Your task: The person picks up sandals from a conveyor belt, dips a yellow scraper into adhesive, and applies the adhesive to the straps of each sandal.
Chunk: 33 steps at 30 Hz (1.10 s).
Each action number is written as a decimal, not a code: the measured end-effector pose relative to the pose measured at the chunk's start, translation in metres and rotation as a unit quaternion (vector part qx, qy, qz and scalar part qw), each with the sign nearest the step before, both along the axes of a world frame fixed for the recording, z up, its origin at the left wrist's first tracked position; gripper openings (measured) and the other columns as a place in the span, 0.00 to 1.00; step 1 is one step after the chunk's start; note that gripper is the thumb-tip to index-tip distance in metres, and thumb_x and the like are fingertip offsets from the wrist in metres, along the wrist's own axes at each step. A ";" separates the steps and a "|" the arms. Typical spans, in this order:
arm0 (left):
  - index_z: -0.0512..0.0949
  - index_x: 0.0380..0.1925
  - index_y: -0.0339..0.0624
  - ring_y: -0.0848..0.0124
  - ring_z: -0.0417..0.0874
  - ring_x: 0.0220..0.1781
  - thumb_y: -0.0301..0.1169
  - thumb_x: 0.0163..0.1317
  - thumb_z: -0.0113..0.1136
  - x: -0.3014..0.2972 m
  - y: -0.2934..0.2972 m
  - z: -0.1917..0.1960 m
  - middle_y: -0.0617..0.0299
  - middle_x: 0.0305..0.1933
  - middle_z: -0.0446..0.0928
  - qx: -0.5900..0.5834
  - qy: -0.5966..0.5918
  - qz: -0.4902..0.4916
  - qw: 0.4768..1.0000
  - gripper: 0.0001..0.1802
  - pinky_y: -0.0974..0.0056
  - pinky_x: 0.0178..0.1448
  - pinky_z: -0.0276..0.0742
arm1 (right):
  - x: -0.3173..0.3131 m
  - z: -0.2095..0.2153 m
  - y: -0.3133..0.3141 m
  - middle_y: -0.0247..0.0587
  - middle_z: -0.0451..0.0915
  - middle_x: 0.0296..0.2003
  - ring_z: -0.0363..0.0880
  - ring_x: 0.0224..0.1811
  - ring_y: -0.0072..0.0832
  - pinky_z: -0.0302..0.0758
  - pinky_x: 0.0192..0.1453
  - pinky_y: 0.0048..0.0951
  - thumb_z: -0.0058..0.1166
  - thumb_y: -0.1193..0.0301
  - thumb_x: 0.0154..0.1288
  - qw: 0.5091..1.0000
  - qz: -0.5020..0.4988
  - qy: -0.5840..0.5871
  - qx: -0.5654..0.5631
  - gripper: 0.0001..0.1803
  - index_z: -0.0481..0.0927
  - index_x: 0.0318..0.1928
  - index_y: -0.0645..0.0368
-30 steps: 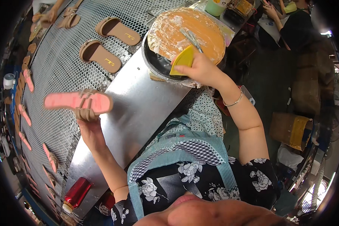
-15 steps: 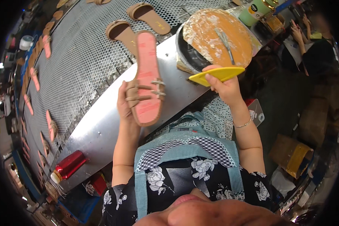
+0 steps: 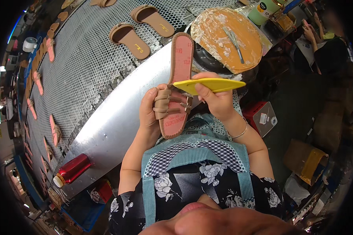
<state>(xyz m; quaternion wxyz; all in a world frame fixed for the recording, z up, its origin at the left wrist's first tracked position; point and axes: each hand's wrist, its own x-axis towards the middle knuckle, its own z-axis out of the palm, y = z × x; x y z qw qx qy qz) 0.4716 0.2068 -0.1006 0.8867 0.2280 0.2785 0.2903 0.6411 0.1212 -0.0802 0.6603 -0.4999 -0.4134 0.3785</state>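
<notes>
Pink sandal point(image 3: 179, 84) gripped upright at frame ctr, toe toward 12 o'clock.

L hand point(image 3: 150, 113) clamped behind straps, palm hidden; R hand point(image 3: 215, 100) at 3 o'clock pinching yellow scraper point(image 3: 209, 84), tip overlapping sole. Glue pot point(image 3: 229, 39) behind, partly covered.

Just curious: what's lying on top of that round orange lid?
On the orange lid lies a slim metal tool amid whitish smears. The dark pot underneath hides its contents.

Black floral top under a teal checked apron point(image 3: 192, 156), thin bracelet point(image 3: 239, 132) on right wrist
</notes>
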 end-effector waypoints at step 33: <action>0.72 0.45 0.30 0.70 0.81 0.34 0.40 0.68 0.46 0.001 0.011 -0.028 0.55 0.35 0.78 0.041 0.019 0.021 0.999 0.21 0.67 0.38 0.81 | 0.002 0.001 0.000 0.42 0.80 0.34 0.79 0.31 0.28 0.76 0.35 0.24 0.55 0.76 0.63 0.990 -0.004 -0.133 0.055 0.10 0.77 0.45 0.64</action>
